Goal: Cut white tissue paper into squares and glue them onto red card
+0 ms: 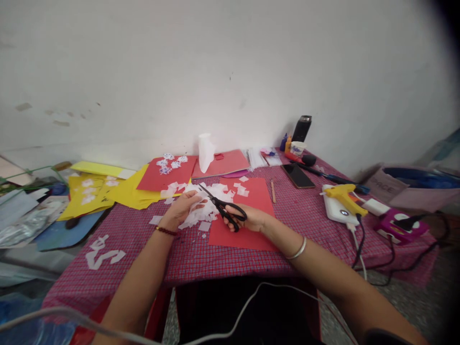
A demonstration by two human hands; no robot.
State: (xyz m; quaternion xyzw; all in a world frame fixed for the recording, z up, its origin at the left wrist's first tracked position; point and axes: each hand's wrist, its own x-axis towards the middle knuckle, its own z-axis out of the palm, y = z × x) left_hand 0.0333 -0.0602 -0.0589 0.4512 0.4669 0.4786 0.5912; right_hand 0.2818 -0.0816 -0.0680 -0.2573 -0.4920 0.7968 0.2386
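Black-handled scissors are in my right hand, with fingers through the handle loops. Their blades point up and left, toward my left hand. That hand is closed in a pinch on a thin piece of white paper, whose outline blends into the scraps behind. Beneath and around both hands lies a loose heap of cut white paper scraps. The heap partly covers a red paper sheet under my right hand.
Yellow sheets and a red sheet with small patterned flowers lie left. A white paper roll stands by the wall. To the right are a wooden stick, a phone, a yellow glue gun and cables.
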